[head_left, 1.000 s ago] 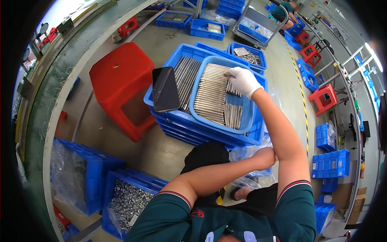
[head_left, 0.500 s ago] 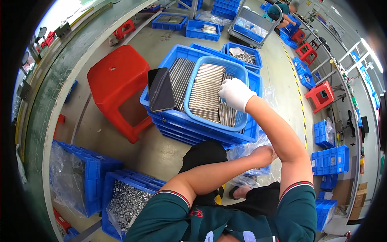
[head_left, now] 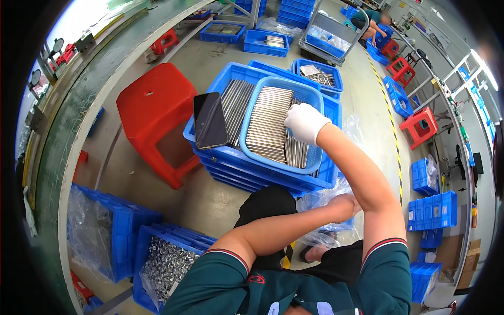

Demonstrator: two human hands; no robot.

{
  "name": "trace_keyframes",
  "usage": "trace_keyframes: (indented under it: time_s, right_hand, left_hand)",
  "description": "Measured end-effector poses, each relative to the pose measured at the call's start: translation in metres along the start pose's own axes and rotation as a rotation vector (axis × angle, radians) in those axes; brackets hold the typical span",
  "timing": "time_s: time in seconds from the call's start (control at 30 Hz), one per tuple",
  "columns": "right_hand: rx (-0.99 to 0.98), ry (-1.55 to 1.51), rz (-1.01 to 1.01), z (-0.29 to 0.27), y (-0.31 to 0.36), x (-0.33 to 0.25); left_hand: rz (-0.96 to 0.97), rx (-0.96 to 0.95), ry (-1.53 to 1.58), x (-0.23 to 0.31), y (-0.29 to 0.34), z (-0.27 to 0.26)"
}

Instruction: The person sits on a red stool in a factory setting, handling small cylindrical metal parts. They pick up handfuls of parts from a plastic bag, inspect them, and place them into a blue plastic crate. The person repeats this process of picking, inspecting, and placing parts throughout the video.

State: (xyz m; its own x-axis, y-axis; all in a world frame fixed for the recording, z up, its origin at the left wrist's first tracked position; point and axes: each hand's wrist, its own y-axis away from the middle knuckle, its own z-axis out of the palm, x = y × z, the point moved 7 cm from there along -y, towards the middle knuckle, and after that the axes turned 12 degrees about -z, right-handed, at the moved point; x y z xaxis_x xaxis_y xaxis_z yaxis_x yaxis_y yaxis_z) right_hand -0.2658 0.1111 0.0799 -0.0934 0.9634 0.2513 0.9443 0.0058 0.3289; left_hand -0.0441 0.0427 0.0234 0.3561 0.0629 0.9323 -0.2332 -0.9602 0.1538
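Note:
My right hand (head_left: 306, 124), in a white glove, is closed over the right side of a light blue mesh basket (head_left: 247, 137). Its fingers curl down at the metal rods (head_left: 296, 152) there, and whatever they grip is hidden. Left of it, a neat column of shiny metal rods (head_left: 269, 123) fills the basket's middle. Bare and slightly blurred, my left hand (head_left: 344, 206) rests against my right arm near the elbow, its fingers hidden. The basket sits in a blue crate (head_left: 329, 176) beside longer, darker rods (head_left: 239, 107). A black phone (head_left: 211, 121) lies on the crate's left edge.
A red stool (head_left: 157, 113) stands left of the stacked crates. Small metal parts fill a crate (head_left: 167, 262) at lower left, near a long green bench (head_left: 52, 184). Behind are a crate of loose metal pieces (head_left: 320, 76) and a trolley (head_left: 331, 39). A person (head_left: 371, 23) works far right.
The whole view has shifted slightly. My right hand stays at the same side of the basket, with the wrist turned a little. My left hand has shifted slightly against my right arm.

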Motion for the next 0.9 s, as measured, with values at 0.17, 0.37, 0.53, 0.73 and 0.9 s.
trace_keyframes:
  time_s: [0.17, 0.37, 0.53, 0.73, 0.9]
  right_hand:
    - [0.008, 0.057, 0.055, 0.006, 0.009, 0.013]
    - [0.081, 0.092, 0.032, 0.003, 0.001, 0.011]
    - [0.275, 0.089, 0.021, -0.024, 0.036, 0.015]
    - [0.865, 0.049, 0.105, -0.058, 0.135, 0.029]
    - [1.032, -0.132, 0.552, 0.034, 0.266, 0.073]
  left_hand:
    - [-0.013, -0.010, 0.012, 0.002, 0.000, -0.001]
    - [0.015, 0.049, -0.062, -0.004, -0.010, 0.011]
    - [0.023, 0.065, 0.031, 0.007, -0.001, 0.004]
    - [-0.004, 0.075, -0.002, -0.014, -0.014, 0.009]
    - [-0.142, -0.158, 0.359, -0.006, -0.012, 0.009]
